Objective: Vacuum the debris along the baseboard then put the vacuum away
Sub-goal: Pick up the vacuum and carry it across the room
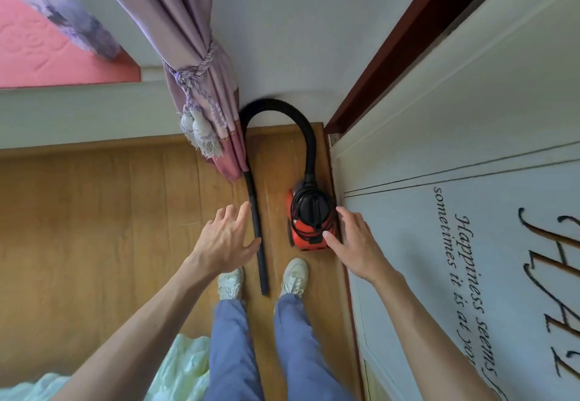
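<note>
**Red vacuum parked by right wall, both hands spread above it**

A person stands on a wooden floor [94,212] and looks down at a red canister vacuum [309,228], which sits on the boards hard against the foot of the white lettered panel [470,259] on the right, just beyond the right shoe [293,273]. A black cord [296,209] is wound around the vacuum's body. Its black hose [282,112] rises from the far end of the canister, arches left in front of the far wall and comes back down as a rigid black tube [257,234] lying on the floor, its near end between the 2 shoes.

The left hand [224,237] hangs wide, fingers spread and holding nothing, just left of the tube; whether the thumb touches it cannot be told. The right hand [354,240] is likewise spread wide and grips nothing, its thumb at the canister's near right corner and its fingers along the right side.

A lilac curtain [194,55], gathered by a tasselled tieback [196,124], hangs to the floor just left of the hose. A wooden baseboard [78,145] runs along the far wall at left. Pale green bedding [179,369] lies at the near left.
</note>
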`<state>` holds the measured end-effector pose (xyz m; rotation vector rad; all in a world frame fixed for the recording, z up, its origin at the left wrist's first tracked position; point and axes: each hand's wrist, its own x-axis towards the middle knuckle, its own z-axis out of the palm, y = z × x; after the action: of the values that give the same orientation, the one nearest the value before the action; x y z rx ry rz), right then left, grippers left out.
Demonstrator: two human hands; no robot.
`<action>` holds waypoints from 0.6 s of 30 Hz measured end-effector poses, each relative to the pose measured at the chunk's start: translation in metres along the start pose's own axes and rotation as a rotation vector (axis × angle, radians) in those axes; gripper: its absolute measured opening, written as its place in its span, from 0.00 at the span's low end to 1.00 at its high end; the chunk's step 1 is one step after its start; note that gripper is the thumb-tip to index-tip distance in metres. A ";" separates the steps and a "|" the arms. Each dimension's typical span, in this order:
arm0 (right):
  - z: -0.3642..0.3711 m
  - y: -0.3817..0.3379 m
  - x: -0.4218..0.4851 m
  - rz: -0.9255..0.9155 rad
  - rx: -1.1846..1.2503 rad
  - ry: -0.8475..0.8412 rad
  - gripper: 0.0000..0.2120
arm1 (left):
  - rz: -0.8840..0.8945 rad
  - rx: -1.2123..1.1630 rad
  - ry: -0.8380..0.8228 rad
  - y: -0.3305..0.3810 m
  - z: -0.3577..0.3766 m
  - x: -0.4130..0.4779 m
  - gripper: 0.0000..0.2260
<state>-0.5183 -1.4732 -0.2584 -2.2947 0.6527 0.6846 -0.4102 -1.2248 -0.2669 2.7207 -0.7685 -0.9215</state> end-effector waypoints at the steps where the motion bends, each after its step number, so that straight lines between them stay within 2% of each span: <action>1: 0.010 0.008 0.012 0.001 0.005 -0.006 0.31 | -0.022 -0.007 -0.004 -0.003 0.013 0.008 0.34; 9: 0.126 0.076 0.123 0.030 -0.033 -0.024 0.31 | -0.149 -0.113 -0.045 -0.046 0.144 0.092 0.34; 14: 0.198 0.113 0.190 0.152 -0.113 0.110 0.35 | -0.340 -0.314 -0.090 -0.076 0.238 0.141 0.31; 18: 0.239 0.130 0.231 0.262 -0.161 0.246 0.43 | -0.467 -0.480 -0.150 -0.095 0.308 0.169 0.31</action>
<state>-0.4965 -1.4547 -0.6138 -2.4910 1.0625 0.5954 -0.4428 -1.2299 -0.6295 2.4412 0.0908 -1.2202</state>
